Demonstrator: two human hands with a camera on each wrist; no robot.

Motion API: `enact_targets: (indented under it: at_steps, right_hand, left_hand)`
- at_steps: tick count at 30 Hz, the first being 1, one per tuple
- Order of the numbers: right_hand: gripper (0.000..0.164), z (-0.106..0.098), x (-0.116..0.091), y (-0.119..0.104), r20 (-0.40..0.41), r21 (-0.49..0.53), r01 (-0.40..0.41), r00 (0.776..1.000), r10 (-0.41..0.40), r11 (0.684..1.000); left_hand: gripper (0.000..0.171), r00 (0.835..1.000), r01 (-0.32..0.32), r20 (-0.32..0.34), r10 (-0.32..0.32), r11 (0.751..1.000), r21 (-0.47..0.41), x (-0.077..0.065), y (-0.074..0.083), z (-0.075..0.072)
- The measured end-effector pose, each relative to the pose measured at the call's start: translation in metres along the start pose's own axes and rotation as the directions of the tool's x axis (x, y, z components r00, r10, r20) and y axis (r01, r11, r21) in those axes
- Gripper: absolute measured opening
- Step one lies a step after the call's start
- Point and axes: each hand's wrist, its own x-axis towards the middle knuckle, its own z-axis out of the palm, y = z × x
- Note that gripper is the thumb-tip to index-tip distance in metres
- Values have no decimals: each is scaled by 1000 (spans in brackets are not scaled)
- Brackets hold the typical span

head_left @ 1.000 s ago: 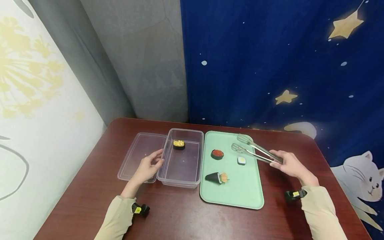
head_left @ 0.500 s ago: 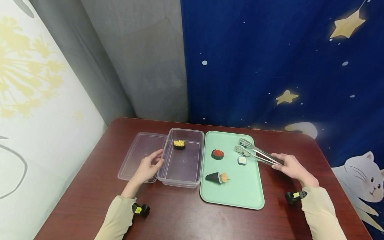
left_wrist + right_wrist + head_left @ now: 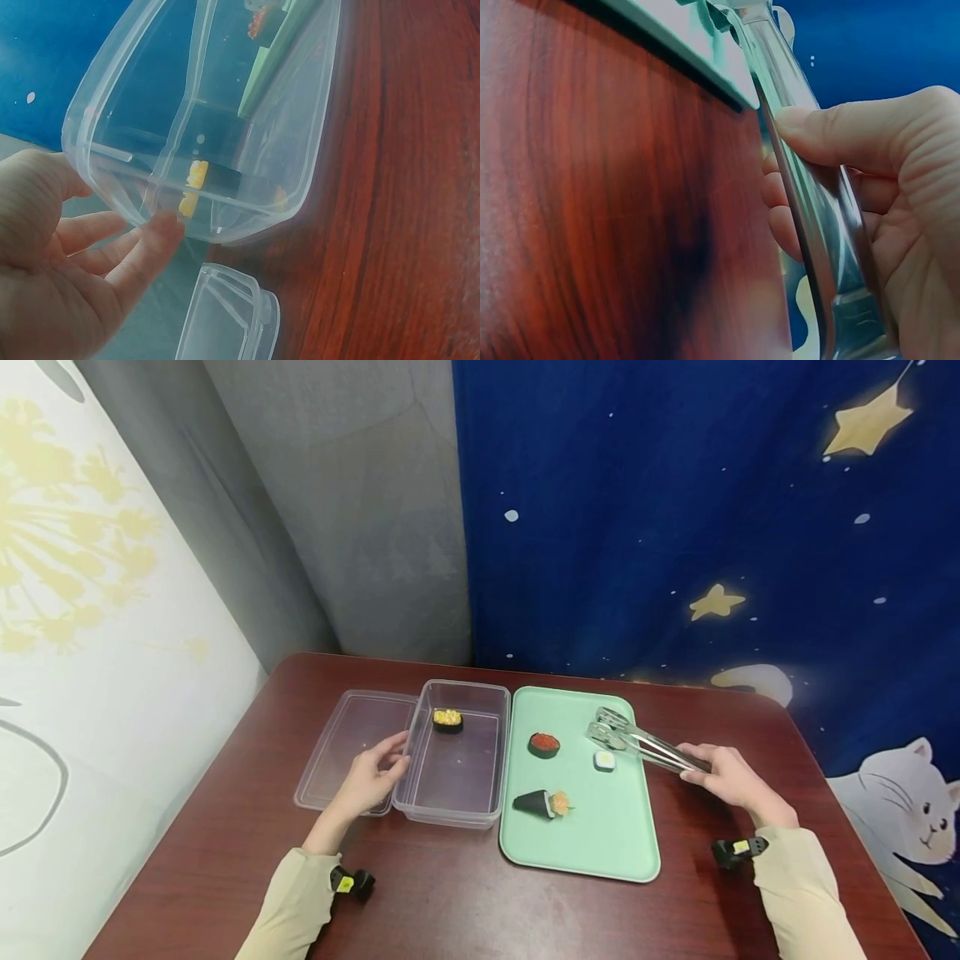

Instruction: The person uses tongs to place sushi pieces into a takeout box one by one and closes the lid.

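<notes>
The tongs' [image 3: 819,217] tips have come nearer together than one second ago, yet the white roll [image 3: 603,761] lies beside them on the tray [image 3: 600,839], seemingly not caught. The right hand [image 3: 726,774] pinches the tongs; the left hand [image 3: 375,777], fingers relaxed, touches the box [image 3: 448,817].

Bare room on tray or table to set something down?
Free: green tray, right of black cone roll; table, on the near side of tray and clear box; box floor, nearer than corn sushi. Crowded: tray's far half, with roe sushi, small white roll, metal tongs.
</notes>
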Motion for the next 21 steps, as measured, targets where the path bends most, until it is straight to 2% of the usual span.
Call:
enact_targets:
  at_steps: [6, 13, 15, 21]
  right_hand:
    - [38, -7, 5, -4, -30, -13, 27, 999, -28, 1000]
    - [38, -17, 20, -20, -55, 8, 64, 996, -63, 998]
    - [38, -19, 25, -24, -56, 11, 75, 996, -74, 997]
    - [38, -21, 46, -38, -31, 18, 116, 993, -116, 993]
  left_hand:
    - [40, 1000, -8, -6, 8, 1000, 15, -1, 5, 1]
    - [39, 1000, -11, 1, 11, 1000, -7, -2, 28, -2]
    - [39, 1000, -9, 0, 9, 1000, 4, -2, 25, -2]
    - [40, 1000, -22, -7, 22, 1000, 10, 0, 1, 0]
